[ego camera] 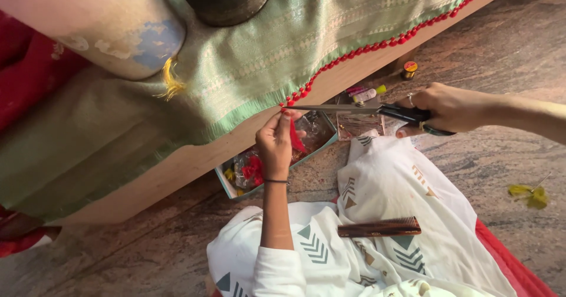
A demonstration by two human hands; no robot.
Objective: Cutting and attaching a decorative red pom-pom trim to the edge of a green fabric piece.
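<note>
The red thread tassel point(294, 133) hung from the edge of the green woven cloth point(265, 61), at the near end of a row of red bead-like knots point(377, 44) running along that hem. The left hand point(275, 146) was clenched on the tassel, pinching it between fingertips and thumb and holding it taut just under the hem. A thin dark bangle point(276, 181) sat on that wrist.

Directly above this grip lay the blades of a pair of scissors point(354, 109), nearly level, their tips touching or almost touching the top of the tassel. The right hand point(449, 107) was closed through the black handles, well out to the side of the left one, with a ring on one finger.

Just beyond the left grip, on the floor, stood a shallow box point(328, 139) holding clear bags and red bits, and beside it a clear container point(358, 124). A small spool point(409, 68) stood farther off, near the wooden surface point(177, 167) that carried the cloth.

Nearer the person than either grip, a brown comb point(379, 227) rested on the white patterned garment point(389, 191) over the lap. Yellow thread scraps point(529, 194) lay on the stone floor point(507, 49), well apart from the right hand. A yellow tassel point(171, 81) hung near a pale cylinder point(112, 25) on the cloth.
</note>
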